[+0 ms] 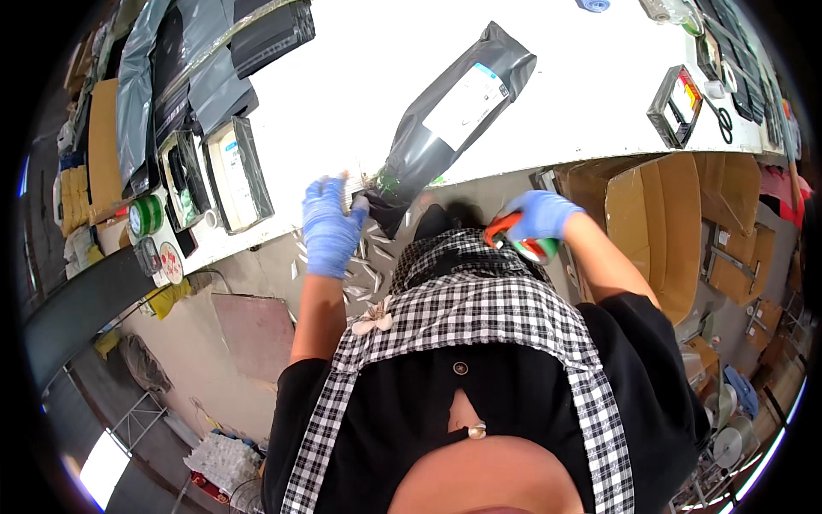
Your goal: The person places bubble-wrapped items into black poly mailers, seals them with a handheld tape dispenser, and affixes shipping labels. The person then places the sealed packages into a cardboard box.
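Observation:
A long dark grey plastic bag (419, 146) with a white label (467, 107) lies slantwise on the white table, its near end reaching over the front edge. At that end, my left hand (332, 227) in a blue glove has its thumb against the bag and its fingers around a pale, ridged bit beside it; the exact grip is partly hidden. Green shows at this end of the bag. To the right, in front of my body, my gloved right hand (541, 216) is closed around a tape dispenser (535, 248) with orange-red and green parts.
The white table (342, 94) carries stacked grey bags (193, 73) and open-topped trays (237, 176) at left. Scissors (719, 118) and a dark tray (676, 107) are at right. Cardboard boxes (655, 231) stand below the right edge. Pale scraps (364, 274) litter the floor.

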A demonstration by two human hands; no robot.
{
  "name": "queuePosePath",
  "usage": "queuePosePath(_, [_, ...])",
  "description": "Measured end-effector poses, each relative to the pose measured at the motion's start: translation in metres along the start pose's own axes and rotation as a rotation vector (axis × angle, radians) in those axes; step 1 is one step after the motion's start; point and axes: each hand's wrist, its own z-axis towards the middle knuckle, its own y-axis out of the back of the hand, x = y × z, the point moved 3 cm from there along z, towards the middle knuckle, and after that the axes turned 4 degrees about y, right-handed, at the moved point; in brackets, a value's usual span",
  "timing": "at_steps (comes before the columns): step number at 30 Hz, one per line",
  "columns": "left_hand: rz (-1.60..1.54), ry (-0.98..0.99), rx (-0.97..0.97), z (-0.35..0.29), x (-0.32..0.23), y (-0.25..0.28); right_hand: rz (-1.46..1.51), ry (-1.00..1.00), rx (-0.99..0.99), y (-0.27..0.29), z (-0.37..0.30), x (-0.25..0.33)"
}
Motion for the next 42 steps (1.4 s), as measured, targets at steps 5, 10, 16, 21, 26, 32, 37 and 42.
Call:
queuePosePath(5, [0.485, -0.299, -0.195, 0.003, -0.112, -0.009, 0.893, 0.288, -0.144, 0.02, -0.047, -0.08])
queuePosePath(10, [0.263, -0.024, 0.118, 0.035, -0.078, -0.016, 1.154, 0.387, -0.526, 0.076, -0.06, -0.101])
queuePosePath(16, [0.308, 0.005, 0.176, 0.039, -0.064, -0.015, 0.495, -0.131, -1.252, 0.123, 0.013, -0.178])
queuePosePath(21, [-0.793, 0.367, 0.463, 0.01, -0.031, -0.017, -0.21, 0.426, -1.462, 0.073, -0.004, 0.0])
queuePosePath(26, [-1.081, 0.153, 0.369, 0.035, -0.081, -0.036, 1.004, 0.69, -0.352, -0.01, 0.042, 0.09])
queuePosePath(32, [-0.872, -0.462, -0.001, 0.112, -0.133, 0.042, 0.864, 0.921, -0.71, 0.133, 0.042, 0.131])
queuePosePath(37, [-0.714, -0.488, -0.026, 0.177, -0.166, 0.062, 1.744, 1.216, -0.565, 0.461, 0.018, 0.151])
queuePosePath(42, [-0.664, -0.023, 0.041, 0.149, -0.091, 0.016, 0.637, 0.92, -1.521, 0.525, 0.045, 0.083])
